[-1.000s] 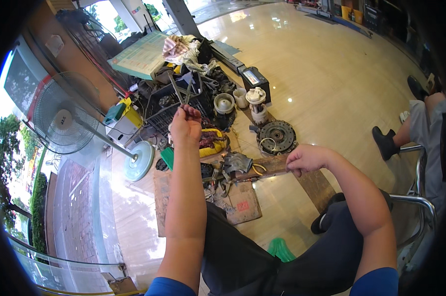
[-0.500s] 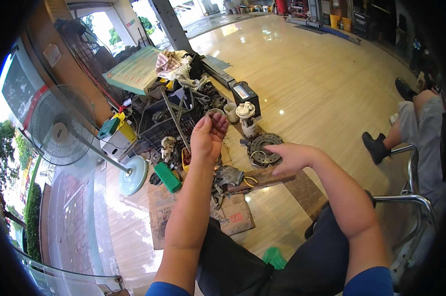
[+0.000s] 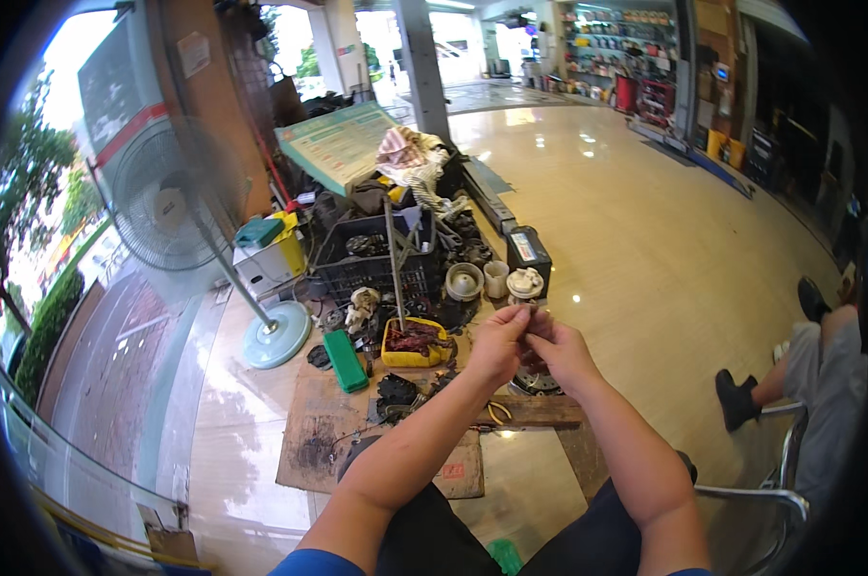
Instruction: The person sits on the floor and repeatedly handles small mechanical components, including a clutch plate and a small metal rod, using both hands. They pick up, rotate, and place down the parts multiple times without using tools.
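Note:
My left hand (image 3: 497, 348) and my right hand (image 3: 563, 357) meet in front of me, their fingers pinched together. Whatever small thing they hold at the fingertips is too small to make out. Below and behind them a dark round metal disc, like a clutch plate (image 3: 536, 384), is mostly hidden. A white-topped cylindrical part (image 3: 525, 282) stands just beyond the hands. Nearer me, yellow-handled pliers (image 3: 498, 413) lie by a wooden board (image 3: 540, 412), and dark gloves (image 3: 396, 396) rest on the cardboard (image 3: 328, 432).
Left of my hands are a cut yellow container (image 3: 417, 359) with dark red contents and a green box (image 3: 345, 361). Behind stand a loaded black crate (image 3: 376, 271) and a battery (image 3: 530, 254). A fan (image 3: 170, 206) is at left; a seated person's leg (image 3: 808, 355) is at right.
My right hand has left the round disc and come up to meet my left hand, which has moved right and lower. The view has tilted up, showing more of the shop.

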Motion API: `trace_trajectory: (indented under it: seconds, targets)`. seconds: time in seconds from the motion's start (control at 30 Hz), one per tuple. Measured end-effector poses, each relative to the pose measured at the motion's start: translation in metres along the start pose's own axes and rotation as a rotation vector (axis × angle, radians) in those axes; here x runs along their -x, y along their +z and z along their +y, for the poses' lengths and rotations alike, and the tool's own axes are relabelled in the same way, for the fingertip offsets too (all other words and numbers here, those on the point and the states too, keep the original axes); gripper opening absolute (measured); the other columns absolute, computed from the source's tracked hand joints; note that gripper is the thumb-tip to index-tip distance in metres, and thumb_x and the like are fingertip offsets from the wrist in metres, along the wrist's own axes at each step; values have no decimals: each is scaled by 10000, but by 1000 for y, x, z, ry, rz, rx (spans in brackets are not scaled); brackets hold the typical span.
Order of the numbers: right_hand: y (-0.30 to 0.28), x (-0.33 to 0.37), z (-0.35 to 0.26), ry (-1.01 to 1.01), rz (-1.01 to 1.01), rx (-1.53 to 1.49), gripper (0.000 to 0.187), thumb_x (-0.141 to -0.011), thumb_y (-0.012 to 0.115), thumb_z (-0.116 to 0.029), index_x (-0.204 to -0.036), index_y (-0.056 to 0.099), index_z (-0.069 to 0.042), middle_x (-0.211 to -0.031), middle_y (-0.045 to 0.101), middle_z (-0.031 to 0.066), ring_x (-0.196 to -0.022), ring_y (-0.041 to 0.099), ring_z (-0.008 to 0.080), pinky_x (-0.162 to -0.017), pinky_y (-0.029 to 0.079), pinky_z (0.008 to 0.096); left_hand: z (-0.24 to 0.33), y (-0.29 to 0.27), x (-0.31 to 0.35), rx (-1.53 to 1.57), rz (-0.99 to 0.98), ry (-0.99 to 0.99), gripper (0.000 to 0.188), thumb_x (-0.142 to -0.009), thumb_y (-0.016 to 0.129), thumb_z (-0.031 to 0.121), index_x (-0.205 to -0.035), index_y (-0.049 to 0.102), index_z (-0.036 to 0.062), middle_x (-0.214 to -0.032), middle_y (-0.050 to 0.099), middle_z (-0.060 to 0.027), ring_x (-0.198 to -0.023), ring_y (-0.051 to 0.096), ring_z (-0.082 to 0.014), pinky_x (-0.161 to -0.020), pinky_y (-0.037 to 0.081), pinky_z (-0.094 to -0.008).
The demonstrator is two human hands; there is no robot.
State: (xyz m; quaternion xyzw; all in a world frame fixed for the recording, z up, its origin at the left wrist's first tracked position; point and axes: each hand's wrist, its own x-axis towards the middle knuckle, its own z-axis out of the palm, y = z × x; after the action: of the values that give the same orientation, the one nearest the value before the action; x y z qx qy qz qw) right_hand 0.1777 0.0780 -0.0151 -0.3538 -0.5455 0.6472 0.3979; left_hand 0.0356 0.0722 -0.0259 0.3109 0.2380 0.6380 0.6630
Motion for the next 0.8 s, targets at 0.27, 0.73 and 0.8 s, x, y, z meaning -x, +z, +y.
trace_trajectory:
  seconds: [0.27,0.73,0.8]
  targets:
    - [5,-2,-4,-83,-8,-14,97,-883,624,-9,-979,633,-15,-862,658,31,-727,624,112,-654,514,252,6,4,1,46,-17,11,166,-962,565,121,-1047,620,-11,-974,685,-119,-882,679,-223,-799,565,-353]
    - [1,1,-15,-140,-65,18,291,-813,705,2,-1085,602,-10,-984,663,53,-857,635,121,-717,517,248,16,8,10,-193,-80,-59,173,-970,539,88,-1040,642,-31,-973,689,-118,-874,670,-193,-784,550,-299]
    - [0,4,-24,-165,-59,7,377,-783,720,30,-1134,585,3,-1030,655,58,-935,632,129,-787,526,258,9,7,8,-258,-98,-53,182,-967,544,91,-1049,642,-38,-979,690,-120,-862,671,-185,-774,550,-283]
